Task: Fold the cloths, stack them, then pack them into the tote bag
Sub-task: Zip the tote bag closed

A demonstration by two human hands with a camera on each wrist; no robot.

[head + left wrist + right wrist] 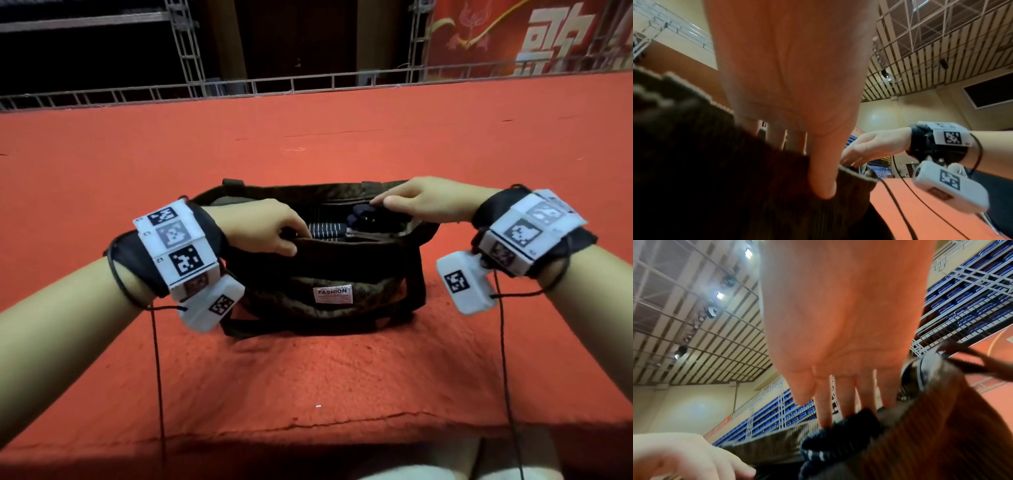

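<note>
A dark brown corduroy tote bag [329, 270] with a white FASHION label stands open on the red carpet. Inside lie a striped cloth [322, 230] and a dark navy cloth [363, 216]. My left hand [294, 240] pinches the bag's near rim, thumb [824, 181] outside on the corduroy [715, 178], fingers hidden inside. My right hand [380, 204] reaches over the bag's mouth from the right, its straight fingers [825, 410] touching the top of the navy cloth [840, 436], thumb held apart. The bag's wall [941, 434] stands just right of them.
The red carpeted platform [171, 171] stretches all around the bag, with its front edge [308, 425] near my knees. A metal truss rail [239, 85] runs along the far side, and a red banner [513, 34] hangs at the back right. Black cords [157, 359] dangle from both wrists.
</note>
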